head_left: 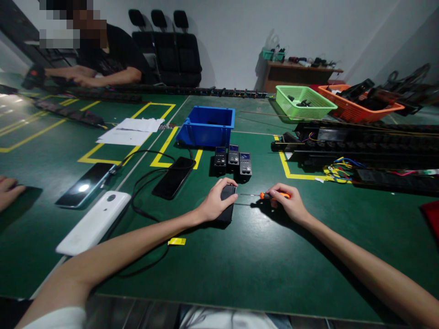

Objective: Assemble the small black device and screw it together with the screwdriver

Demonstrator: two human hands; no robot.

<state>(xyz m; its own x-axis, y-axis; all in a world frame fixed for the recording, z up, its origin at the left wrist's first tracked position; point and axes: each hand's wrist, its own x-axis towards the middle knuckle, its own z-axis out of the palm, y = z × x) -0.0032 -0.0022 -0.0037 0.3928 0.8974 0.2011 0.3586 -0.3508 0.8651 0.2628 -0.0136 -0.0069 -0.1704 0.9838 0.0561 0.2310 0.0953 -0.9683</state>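
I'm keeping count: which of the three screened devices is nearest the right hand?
The rightmost device; the middle device and leftmost device stand farther from the right hand.

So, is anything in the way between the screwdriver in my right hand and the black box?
Nothing visible lies between the screwdriver and the black box. Your left hand holds the box, its thumb at the edge close to the screwdriver's tip; I can't tell whether the tip touches.

The green worktable (291, 274) supports a black box (226, 214), with three display modules (233, 156) at its 12 o'clock, papers (128, 137) at 10, lime-green basket (302, 113) at 1.
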